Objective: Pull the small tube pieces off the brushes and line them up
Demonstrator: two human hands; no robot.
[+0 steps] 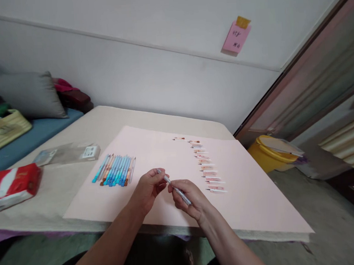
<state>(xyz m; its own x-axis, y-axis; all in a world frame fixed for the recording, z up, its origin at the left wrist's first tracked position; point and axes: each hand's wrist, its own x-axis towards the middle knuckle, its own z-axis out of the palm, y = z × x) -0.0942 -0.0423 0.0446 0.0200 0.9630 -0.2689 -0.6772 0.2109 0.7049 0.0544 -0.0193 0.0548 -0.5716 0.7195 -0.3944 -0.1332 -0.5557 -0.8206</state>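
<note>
Over the near part of a pink sheet [172, 148], both my hands hold one slim, pale pen [181, 194], slanting from upper left to lower right. The fingertips of my left hand [152, 186] pinch its upper end. My right hand [188, 193] is closed around the barrel lower down. To the left lies a close-packed row of blue, brown and pale pens [116, 170]. On the right, several white-and-pink pens [211, 173] lie spaced apart in a column, their dark tips pointing left. Fine detail on the held pen is too small to make out.
Left of the sheet are a clear plastic wrapper [67, 153] and a red tissue pack [15, 185]. A grey cushion [27, 95] rests on a blue seat beyond. The wall behind bears a pink note [236, 37]. A yellow bucket [265, 153] stands on the floor at right.
</note>
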